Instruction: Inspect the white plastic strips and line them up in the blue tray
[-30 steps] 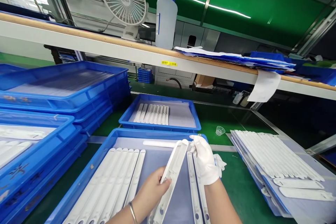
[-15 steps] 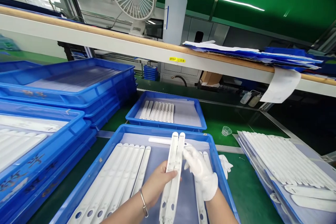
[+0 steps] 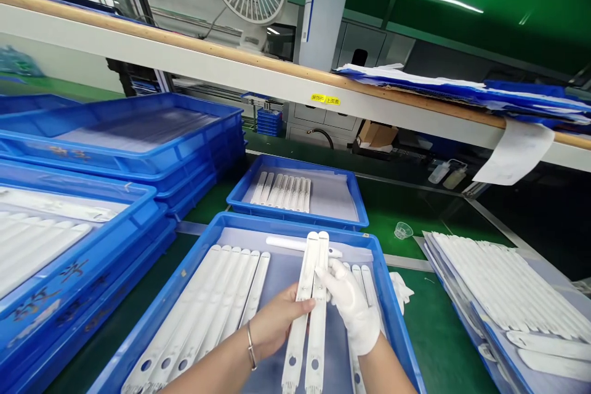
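Observation:
Two long white plastic strips (image 3: pixel 316 335) with rounded ends and a round hole near the bottom stand side by side above the blue tray (image 3: pixel 390 301). My bare left hand (image 3: pixel 277 320), with a bangle at its wrist, is closed around them at mid-length, thumb across the front. My white-gloved right hand (image 3: pixel 353 308) pinches the right-hand strip at its upper part, thumb on its face; the fingers behind are partly hidden. In the tray, a row of similar strips (image 3: pixel 207 308) lies on the left, more lie under my right forearm, and one lies crosswise at the far end.
A smaller blue tray (image 3: pixel 339 197) with strips sits behind. Stacked blue trays (image 3: pixel 101 160) rise on the left; layered strips (image 3: pixel 508 283) lie right. A clear cup (image 3: pixel 403 231) and crumpled white cloth (image 3: pixel 401 289) rest on the green bench. A shelf (image 3: pixel 258 71) crosses above.
The two strips have spread apart at their lower ends. My right thumb has moved down onto the face of the right-hand strip. The whole view has shifted slightly.

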Demonstrator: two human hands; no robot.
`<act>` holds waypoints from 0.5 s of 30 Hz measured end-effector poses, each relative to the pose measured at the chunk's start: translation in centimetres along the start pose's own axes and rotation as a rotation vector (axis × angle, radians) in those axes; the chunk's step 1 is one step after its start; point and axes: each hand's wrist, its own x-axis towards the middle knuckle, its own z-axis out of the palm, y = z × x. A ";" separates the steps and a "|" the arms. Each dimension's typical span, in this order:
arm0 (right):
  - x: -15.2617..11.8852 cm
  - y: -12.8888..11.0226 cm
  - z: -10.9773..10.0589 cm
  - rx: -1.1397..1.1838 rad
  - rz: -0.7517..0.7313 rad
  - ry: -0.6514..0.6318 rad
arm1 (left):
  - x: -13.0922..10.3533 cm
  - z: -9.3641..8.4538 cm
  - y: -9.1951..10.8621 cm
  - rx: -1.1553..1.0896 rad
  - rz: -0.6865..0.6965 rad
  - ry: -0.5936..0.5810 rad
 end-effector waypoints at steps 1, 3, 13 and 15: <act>0.1 0.0 0.0 0.002 0.007 -0.003 | 0.0 0.0 0.0 -0.011 -0.014 -0.003; 0.1 0.1 0.0 -0.002 0.023 -0.020 | 0.0 0.0 0.1 -0.049 -0.037 -0.003; -0.7 1.1 0.2 -0.476 -0.037 0.200 | 0.5 -0.7 0.5 -0.233 -0.041 0.035; -0.9 1.3 0.6 -0.532 -0.009 0.175 | 1.0 -0.6 0.3 -0.259 -0.021 0.017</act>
